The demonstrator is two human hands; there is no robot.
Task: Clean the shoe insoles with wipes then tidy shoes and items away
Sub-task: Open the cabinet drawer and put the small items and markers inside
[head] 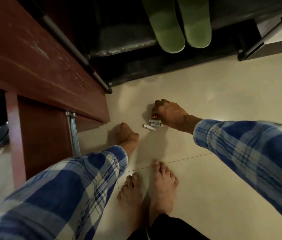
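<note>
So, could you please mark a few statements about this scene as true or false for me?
1. The green slippers sit on the black rack. True.
2. The white tubes lie on top of the wooden cabinet. False: they lie on the floor, right beside the right hand.
3. The right hand is curled over a small red item next to the tubes. True.
4. The person is wearing shoes. False: both feet are bare on the tiles.
5. The left hand is lifting a slipper. False: it rests on the floor with its fingers curled, left of the tubes and well clear of the slippers.
</note>
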